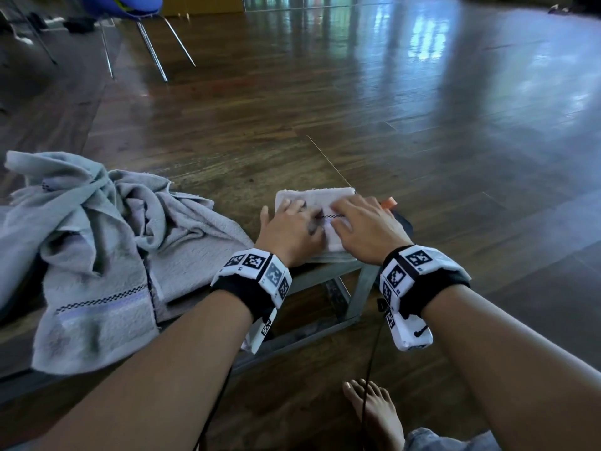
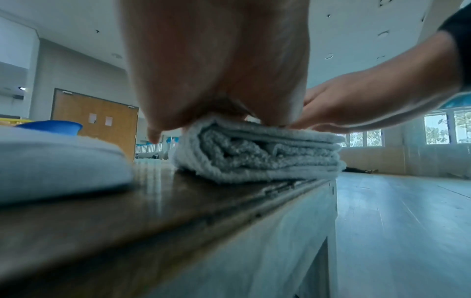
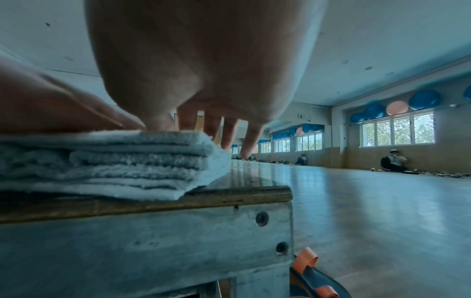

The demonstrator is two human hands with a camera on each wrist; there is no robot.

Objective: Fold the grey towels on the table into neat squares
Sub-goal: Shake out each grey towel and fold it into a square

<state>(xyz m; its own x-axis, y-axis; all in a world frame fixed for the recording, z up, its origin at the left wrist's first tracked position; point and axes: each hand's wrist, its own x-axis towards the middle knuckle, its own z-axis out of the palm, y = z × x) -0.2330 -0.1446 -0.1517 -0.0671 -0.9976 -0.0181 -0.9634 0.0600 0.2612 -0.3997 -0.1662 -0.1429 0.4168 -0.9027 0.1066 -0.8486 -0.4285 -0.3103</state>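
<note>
Sitting at the right end of the low table [image 1: 227, 167], right at its edge, is the folded towel [image 1: 312, 198]; it's a thick little stack, several layers showing from the side in both wrist views, with a dark checked stripe across the top; left hand [image 1: 291, 232] lies flat on its left half, fingers straight and a bit spread, thumb off the left edge; right hand [image 1: 367, 227] lies flat on the right half, fingers straight and slightly apart, tips pointing toward the left hand; in the right wrist view a couple of those fingers [image 3: 252, 139] hang past the far edge of the towel; both wrists wear black bands with white marker tags; to the left on the same table there's a loose pile [image 1: 94, 229] of grey towels, all crumpled, one draping over the near edge; under the right end is a metal frame [image 1: 364, 284], and an orange-and-dark thing [image 1: 395, 211] sits just beside it, can't tell what; bare foot [image 1: 374, 408] down on the wood floor; blue chair [image 1: 126, 8] further back left.
</note>
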